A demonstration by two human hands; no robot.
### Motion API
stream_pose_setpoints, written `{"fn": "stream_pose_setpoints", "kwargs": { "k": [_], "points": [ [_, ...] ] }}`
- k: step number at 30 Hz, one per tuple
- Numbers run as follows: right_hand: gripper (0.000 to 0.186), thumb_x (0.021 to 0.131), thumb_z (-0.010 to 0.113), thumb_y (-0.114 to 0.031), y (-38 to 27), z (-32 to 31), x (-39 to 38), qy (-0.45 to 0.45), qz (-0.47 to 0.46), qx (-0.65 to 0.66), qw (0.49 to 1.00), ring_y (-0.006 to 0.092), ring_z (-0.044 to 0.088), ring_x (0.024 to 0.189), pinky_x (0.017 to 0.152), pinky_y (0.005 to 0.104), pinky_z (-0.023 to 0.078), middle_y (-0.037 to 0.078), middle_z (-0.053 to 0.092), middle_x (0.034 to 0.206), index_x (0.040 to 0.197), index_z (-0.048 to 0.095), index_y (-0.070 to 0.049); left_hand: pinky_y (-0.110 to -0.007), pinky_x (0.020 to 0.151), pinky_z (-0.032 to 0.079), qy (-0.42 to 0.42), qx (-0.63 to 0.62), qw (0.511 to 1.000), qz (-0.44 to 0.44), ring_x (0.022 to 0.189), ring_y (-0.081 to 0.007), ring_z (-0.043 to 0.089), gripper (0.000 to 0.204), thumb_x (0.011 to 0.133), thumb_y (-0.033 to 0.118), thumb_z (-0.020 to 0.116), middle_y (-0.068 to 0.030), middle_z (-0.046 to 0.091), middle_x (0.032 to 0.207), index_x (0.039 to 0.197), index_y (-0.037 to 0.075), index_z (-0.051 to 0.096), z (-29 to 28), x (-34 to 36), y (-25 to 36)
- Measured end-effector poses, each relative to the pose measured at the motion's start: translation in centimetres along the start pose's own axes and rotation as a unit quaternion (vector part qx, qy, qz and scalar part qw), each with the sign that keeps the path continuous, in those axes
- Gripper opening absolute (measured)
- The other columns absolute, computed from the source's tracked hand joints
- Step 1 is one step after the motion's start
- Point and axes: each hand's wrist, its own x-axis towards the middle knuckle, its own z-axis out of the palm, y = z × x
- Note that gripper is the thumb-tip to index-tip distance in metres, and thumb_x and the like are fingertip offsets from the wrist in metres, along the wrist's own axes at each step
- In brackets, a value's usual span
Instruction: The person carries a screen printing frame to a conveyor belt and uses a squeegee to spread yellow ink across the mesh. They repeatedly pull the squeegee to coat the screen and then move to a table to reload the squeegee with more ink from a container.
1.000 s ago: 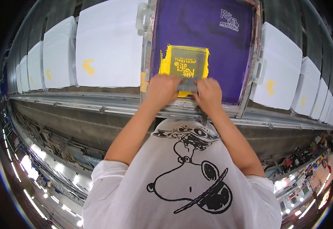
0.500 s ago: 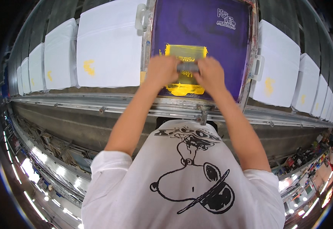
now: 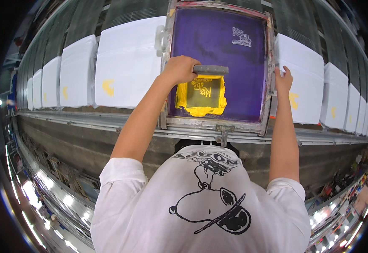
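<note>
A screen-printing frame (image 3: 217,122) with purple mesh lies in front of me. Thick yellow ink (image 3: 203,111) rings a stencil (image 3: 200,90) in its near left part. My left hand (image 3: 179,69) is closed on the left end of a squeegee (image 3: 212,69), whose grey handle lies crosswise just beyond the ink; its blade cannot be made out. Beyond the frame's right side, my right hand (image 3: 283,80) is at the pale side handle, fingers curled about it and hiding most of it. A second, pale design (image 3: 242,37) shows on the far right of the mesh.
White cloth pieces on flat boards, several with yellow prints, stand in a row at left (image 3: 129,63) and right (image 3: 302,55). A metal rail (image 3: 141,131) runs along the near side. Another pale handle (image 3: 160,39) sticks out from the frame's left side.
Both hands were on the squeegee; the right has let go and moved right to the frame's side handle. The squeegee, in my left hand, has moved away from me. The whole view has shifted slightly.
</note>
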Motion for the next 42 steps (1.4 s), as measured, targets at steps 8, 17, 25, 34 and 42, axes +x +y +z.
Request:
{"fn": "stream_pose_setpoints", "kwargs": {
  "k": [8, 17, 25, 34, 42],
  "points": [
    [0.037, 0.093, 0.074, -0.036, -0.3, -0.5, -0.3, -0.095, 0.087, 0.181, 0.975, 0.0239, 0.067, 0.097, 0.089, 0.0362, 0.051, 0.014, 0.074, 0.102, 0.111, 0.076, -0.004, -0.046, 0.095, 0.051, 0.152, -0.022, 0.985, 0.077, 0.114, -0.0334, 0.061, 0.060, 0.068, 0.002, 0.070, -0.0094, 0.064, 0.126, 0.126, 0.014, 0.069, 12.5, -12.3, 0.4],
    [0.042, 0.094, 0.077, -0.039, -4.7, -3.7, 2.3, -0.022, 0.115, 0.350, 0.930, 0.0093, 0.051, 0.068, 0.062, 0.0282, 0.043, 0.001, 0.064, 0.078, 0.100, 0.074, 0.003, -0.044, 0.103, 0.049, 0.125, -0.072, 0.985, 0.094, 0.123, -0.0327, 0.060, 0.064, 0.066, -0.002, 0.070, -0.0116, 0.067, 0.129, 0.129, 0.011, 0.069, 10.4, -15.5, -0.5],
    [0.037, 0.094, 0.077, -0.034, 1.4, 0.5, -1.4, -0.041, 0.140, 0.367, 0.919, 0.0059, 0.045, 0.066, 0.059, 0.0242, 0.035, -0.003, 0.058, 0.075, 0.107, 0.074, 0.001, -0.042, 0.100, 0.050, 0.078, -0.065, 0.995, -0.013, 0.120, -0.0316, 0.062, 0.057, 0.066, 0.010, 0.084, -0.0085, 0.070, 0.123, 0.122, 0.011, 0.073, 11.4, -14.0, 3.1],
    [0.041, 0.089, 0.079, -0.043, 3.1, -1.7, -3.0, -0.017, 0.106, 0.214, 0.971, 0.0085, 0.044, 0.066, 0.060, 0.0277, 0.038, -0.003, 0.056, 0.075, 0.108, 0.074, -0.006, -0.045, 0.096, 0.050, 0.074, 0.003, 0.994, 0.079, 0.111, -0.0316, 0.066, 0.051, 0.075, 0.009, 0.078, -0.0110, 0.072, 0.119, 0.125, 0.011, 0.071, 11.6, -15.7, 5.4],
    [0.045, 0.088, 0.078, -0.046, 0.4, -2.6, -3.7, -0.042, 0.074, 0.093, 0.992, 0.0157, 0.055, 0.072, 0.069, 0.0314, 0.046, 0.005, 0.064, 0.081, 0.111, 0.072, -0.008, -0.046, 0.086, 0.055, 0.029, 0.012, 0.998, 0.053, 0.097, -0.0328, 0.070, 0.034, 0.083, 0.019, 0.076, -0.0114, 0.075, 0.105, 0.116, 0.013, 0.075, 1.7, -4.6, 1.6]
  ]
}}
